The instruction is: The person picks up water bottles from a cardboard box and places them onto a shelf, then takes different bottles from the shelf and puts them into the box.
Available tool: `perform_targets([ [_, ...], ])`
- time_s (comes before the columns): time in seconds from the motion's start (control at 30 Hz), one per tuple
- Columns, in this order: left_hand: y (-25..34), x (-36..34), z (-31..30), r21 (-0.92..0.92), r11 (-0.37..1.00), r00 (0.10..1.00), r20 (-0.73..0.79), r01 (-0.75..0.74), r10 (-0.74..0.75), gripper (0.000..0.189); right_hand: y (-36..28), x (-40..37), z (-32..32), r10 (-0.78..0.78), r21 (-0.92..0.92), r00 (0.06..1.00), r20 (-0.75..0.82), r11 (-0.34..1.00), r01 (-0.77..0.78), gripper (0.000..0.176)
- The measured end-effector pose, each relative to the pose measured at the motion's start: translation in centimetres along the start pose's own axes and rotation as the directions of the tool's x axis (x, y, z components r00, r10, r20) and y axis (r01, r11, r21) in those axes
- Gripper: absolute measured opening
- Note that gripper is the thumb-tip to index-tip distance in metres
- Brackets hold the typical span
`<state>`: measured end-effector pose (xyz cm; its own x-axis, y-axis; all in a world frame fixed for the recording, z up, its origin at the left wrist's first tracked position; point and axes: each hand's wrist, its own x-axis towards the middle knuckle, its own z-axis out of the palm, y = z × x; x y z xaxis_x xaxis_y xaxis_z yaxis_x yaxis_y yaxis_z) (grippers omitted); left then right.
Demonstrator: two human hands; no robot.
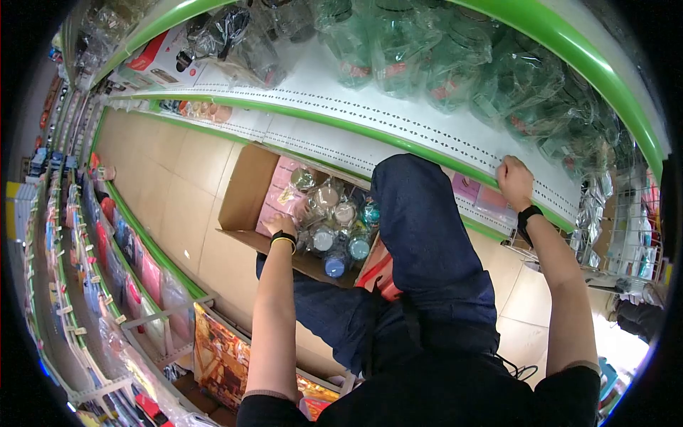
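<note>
My left hand (280,224) reaches down into an open cardboard box (243,186) on the floor. Its fingers look spread against pink packaging (281,192) along the box's inner side. Close by in the same box are several clear plastic-wrapped jars or bottles (334,213) with white, blue and teal lids. My right hand (515,183) is closed over the green front edge of the white shelf (427,139). Pink and purple packages (469,188) lie on the lower level beside it, partly hidden by my knee.
Plastic-wrapped greenish glass jugs (398,53) line the upper shelf, with a red-and-white box (160,60) at its far end. Hanging goods (128,249) fill racks on the left. A wire basket rack (626,235) stands at right. Tiled floor (163,164) runs along the aisle.
</note>
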<state>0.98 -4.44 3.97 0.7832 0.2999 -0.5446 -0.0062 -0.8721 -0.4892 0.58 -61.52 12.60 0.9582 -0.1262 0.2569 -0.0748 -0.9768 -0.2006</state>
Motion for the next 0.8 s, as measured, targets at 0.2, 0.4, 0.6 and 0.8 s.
perform_targets([
  [0.2, -1.5, 0.3, -6.5, -0.022, 1.0, 0.898, -0.439, -0.006, -0.004, 0.053, -0.1, 0.0, -0.2, -0.01, 0.026, 1.0, -0.014, 1.0, 0.01, 0.014],
  [0.4, -3.6, -8.0, -22.6, -0.155, 0.979, 0.42, -0.903, -0.133, -0.086, 0.07, 0.0, -0.4, 0.0, -0.008, 0.073, 1.0, -0.018, 0.997, 0.009, 0.015],
  [0.6, -2.9, -20.9, -38.4, 0.05, 0.917, -0.235, -0.971, -0.397, -0.049, 0.06, 0.0, -0.6, -0.3, -0.022, 0.124, 0.999, -0.027, 0.992, 0.025, 0.022],
  [0.8, 1.8, -33.4, -49.7, 0.292, 0.868, -0.553, -0.833, -0.402, 0.025, 0.058, 0.0, -0.9, -0.1, 0.009, 0.111, 0.998, -0.068, 0.994, -0.001, 0.023],
])
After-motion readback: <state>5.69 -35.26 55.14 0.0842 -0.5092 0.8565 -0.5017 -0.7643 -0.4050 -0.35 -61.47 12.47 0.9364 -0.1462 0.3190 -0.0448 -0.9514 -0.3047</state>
